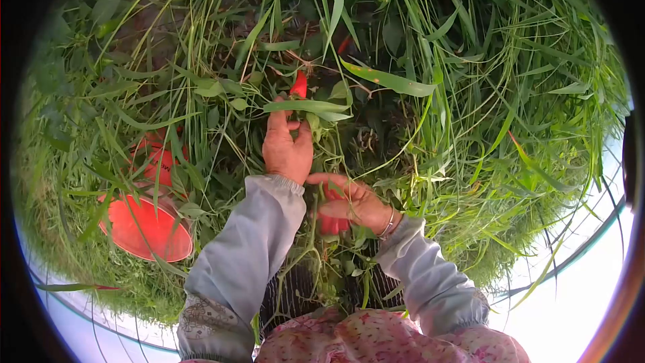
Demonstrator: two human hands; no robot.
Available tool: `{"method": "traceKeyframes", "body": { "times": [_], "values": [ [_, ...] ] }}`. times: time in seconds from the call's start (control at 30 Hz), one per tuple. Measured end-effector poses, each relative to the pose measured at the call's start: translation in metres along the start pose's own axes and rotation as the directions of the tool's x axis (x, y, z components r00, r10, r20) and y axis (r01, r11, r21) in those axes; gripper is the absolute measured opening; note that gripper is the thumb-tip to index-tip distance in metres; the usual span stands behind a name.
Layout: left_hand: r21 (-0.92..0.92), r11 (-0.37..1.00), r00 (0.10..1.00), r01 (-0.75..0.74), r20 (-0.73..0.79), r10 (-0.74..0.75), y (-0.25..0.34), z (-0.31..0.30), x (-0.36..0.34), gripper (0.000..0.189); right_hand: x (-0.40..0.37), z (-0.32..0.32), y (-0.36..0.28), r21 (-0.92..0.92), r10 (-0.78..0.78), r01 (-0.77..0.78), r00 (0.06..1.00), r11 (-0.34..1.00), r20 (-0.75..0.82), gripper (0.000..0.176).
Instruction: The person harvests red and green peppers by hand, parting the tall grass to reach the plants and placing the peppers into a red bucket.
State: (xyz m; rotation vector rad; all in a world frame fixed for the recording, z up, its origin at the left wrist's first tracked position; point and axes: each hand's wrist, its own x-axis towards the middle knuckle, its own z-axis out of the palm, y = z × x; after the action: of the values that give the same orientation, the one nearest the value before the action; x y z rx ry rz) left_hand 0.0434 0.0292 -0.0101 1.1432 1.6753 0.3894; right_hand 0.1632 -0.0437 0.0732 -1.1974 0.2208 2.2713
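My left hand (289, 146) reaches up among the leaves, its fingers bent around a green stem or leaf just below a red pepper (299, 85). A long green blade crosses over its fingertips. Lower and to the right, my right hand (359, 205) has its fingers curled around red peppers (332, 216), partly covered by the fingers and leaves. Thin stems of the plant (314, 245) hang between my two forearms.
At the left, a red container (151, 228) lies in the grass, with another red object (160, 161) bearing dark letters behind it. Tall grass (484, 54) surrounds both hands. Pink patterned cloth (383, 339) covers my lap.
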Motion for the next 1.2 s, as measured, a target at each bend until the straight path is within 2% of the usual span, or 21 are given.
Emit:
{"method": "traceKeyframes", "body": {
  "times": [0.03,0.07,0.13,0.17,0.3,0.4,0.5,0.53,0.6,0.63,0.73,0.77,0.87,0.9,0.93,0.97,1.0,1.07,1.13,1.17,1.2],
  "values": [
    [-0.047,0.998,0.995,0.045,0.092,-0.041,-0.007,-0.002,0.006,0.044,0.003,0.005,-0.009,-0.095,0.055,-0.06,0.997,0.994,-0.054,0.045],
    [-0.223,0.964,0.985,0.142,0.127,-0.116,-0.013,-0.005,0.012,0.041,0.008,0.006,-0.01,-0.171,0.103,-0.107,0.994,0.979,-0.035,0.045],
    [-0.529,0.784,0.944,0.325,0.229,-0.237,-0.005,-0.011,0.024,0.036,0.018,0.009,-0.011,-0.322,0.199,-0.188,0.98,0.928,0.001,0.045],
    [-0.474,0.782,0.914,0.405,0.232,-0.332,0.01,-0.016,0.025,0.03,0.02,0.011,-0.01,-0.349,0.195,-0.183,0.981,0.919,-0.002,0.044],
    [-0.718,0.588,0.926,0.372,0.247,-0.284,-0.017,-0.009,0.046,0.03,0.026,0.016,-0.001,-0.495,0.17,-0.165,0.985,0.853,-0.036,0.041],
    [-0.717,0.538,0.893,0.443,0.301,-0.335,-0.021,-0.008,0.048,0.028,0.029,0.011,0.009,-0.392,0.102,-0.094,0.995,0.915,0.001,0.042],
    [-0.721,0.533,0.893,0.443,0.306,-0.329,-0.027,-0.006,0.048,0.02,0.028,0.011,0.004,-0.429,0.162,-0.151,0.987,0.89,-0.012,0.041],
    [-0.712,0.603,0.933,0.359,0.258,-0.251,-0.028,-0.004,0.048,0.018,0.028,0.011,0.001,-0.458,0.168,-0.159,0.986,0.875,-0.022,0.041],
    [-0.676,0.716,0.983,0.175,0.164,-0.084,-0.029,0.001,0.044,0.015,0.025,0.01,-0.004,-0.512,0.179,-0.175,0.983,0.841,-0.042,0.042],
    [-0.624,0.768,0.986,0.141,0.155,-0.055,-0.027,0.001,0.043,0.01,0.024,0.005,0.003,-0.48,0.127,-0.115,0.992,0.87,-0.008,0.043],
    [-0.627,0.775,0.987,0.079,0.16,0.029,-0.027,-0.001,0.036,0.01,0.018,-0.004,-0.004,-0.427,0.211,-0.202,0.977,0.881,-0.026,0.042],
    [-0.505,0.861,0.986,0.065,0.167,0.023,-0.027,-0.002,0.033,0.011,0.017,-0.009,-0.004,-0.512,0.169,-0.146,0.986,0.846,-0.001,0.043],
    [-0.141,0.984,0.965,0.109,0.251,-0.071,-0.004,-0.004,0.012,0.021,0.007,-0.024,-0.014,-0.59,0.071,-0.007,0.994,0.807,0.085,0.045],
    [-0.027,0.998,0.972,-0.051,0.228,0.056,0.009,-0.004,0.005,0.025,0.0,-0.02,-0.026,-0.455,0.14,-0.101,0.989,0.885,0.051,0.047],
    [0.094,0.975,0.959,-0.202,0.22,0.178,0.016,-0.006,-0.002,0.03,-0.007,-0.021,-0.033,-0.461,0.135,-0.122,0.991,0.879,-0.007,0.046],
    [0.115,0.963,0.933,-0.242,0.299,0.199,0.015,-0.009,-0.011,0.05,-0.016,-0.025,-0.041,-0.463,0.133,-0.147,0.989,0.874,-0.064,0.046],
    [0.206,0.946,0.926,-0.25,0.335,0.172,0.023,-0.017,-0.018,0.057,-0.024,-0.03,-0.046,-0.463,0.129,-0.171,0.984,0.87,-0.121,0.045],
    [0.386,0.884,0.912,-0.263,0.398,0.098,0.05,-0.04,-0.031,0.071,-0.045,-0.04,-0.05,-0.281,0.024,-0.102,0.963,0.954,-0.27,0.045],
    [0.466,0.863,0.845,-0.196,0.526,-0.092,0.054,-0.056,-0.041,0.083,-0.065,-0.063,-0.057,-0.277,-0.006,-0.129,0.899,0.952,-0.438,0.04],
    [0.506,0.846,0.794,-0.17,0.578,-0.187,0.054,-0.06,-0.045,0.089,-0.073,-0.071,-0.064,-0.478,-0.126,-0.126,0.879,0.869,-0.461,0.038],
    [0.438,0.893,0.775,-0.107,0.599,-0.201,0.052,-0.06,-0.05,0.089,-0.082,-0.076,-0.071,-0.652,-0.244,-0.136,0.855,0.746,-0.458,0.035]
  ]
}}
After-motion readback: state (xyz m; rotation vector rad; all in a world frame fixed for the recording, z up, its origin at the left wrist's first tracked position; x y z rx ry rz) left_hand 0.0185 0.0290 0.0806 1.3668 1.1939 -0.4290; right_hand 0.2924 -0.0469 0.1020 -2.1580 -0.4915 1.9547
